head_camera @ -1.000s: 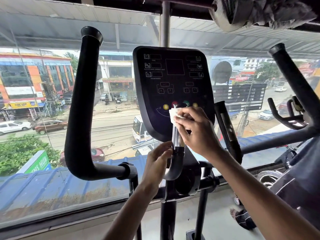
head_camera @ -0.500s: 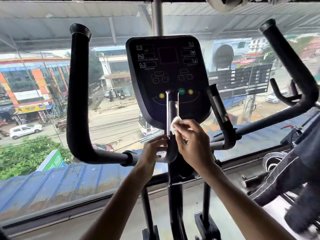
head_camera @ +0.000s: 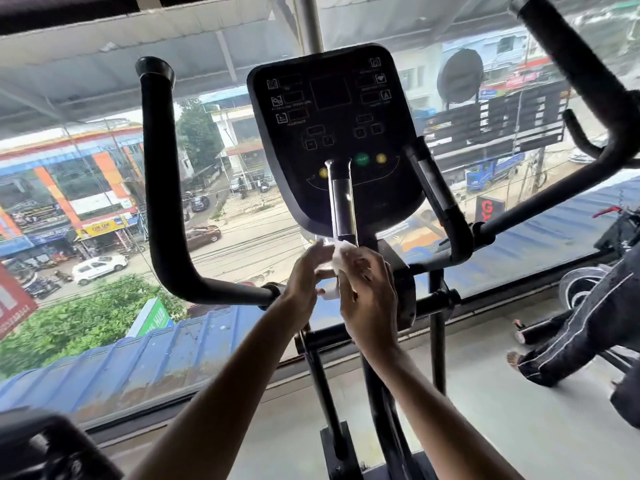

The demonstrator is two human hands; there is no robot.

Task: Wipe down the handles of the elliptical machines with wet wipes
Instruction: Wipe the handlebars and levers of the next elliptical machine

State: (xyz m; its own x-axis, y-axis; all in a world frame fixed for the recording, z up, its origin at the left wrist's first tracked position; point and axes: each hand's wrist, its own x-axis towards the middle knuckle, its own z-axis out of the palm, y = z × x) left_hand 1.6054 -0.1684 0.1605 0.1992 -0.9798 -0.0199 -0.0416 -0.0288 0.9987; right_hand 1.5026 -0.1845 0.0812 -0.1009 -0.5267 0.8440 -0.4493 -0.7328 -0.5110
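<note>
The elliptical's short inner left handle (head_camera: 343, 202), with a shiny metal sensor strip, rises in front of the black console (head_camera: 332, 133). A white wet wipe (head_camera: 335, 261) is wrapped round the handle's lower bend. My right hand (head_camera: 369, 292) grips the wipe against the handle from the right. My left hand (head_camera: 306, 275) holds the same spot from the left, fingers curled on the wipe and bar. The lower bend itself is hidden by both hands. The matching inner right handle (head_camera: 438, 199) stands untouched.
The long black left arm handle (head_camera: 159, 188) and right arm handle (head_camera: 588, 81) flank the console. A big window (head_camera: 86, 168) over a street lies straight ahead. A person's dark trouser legs (head_camera: 588, 323) are on the floor at right, beside another machine.
Both hands and the wipe slid down the inner left handle, from its top by the console buttons to its lower bend. The sensor strip now shows bare. The camera tilted downward.
</note>
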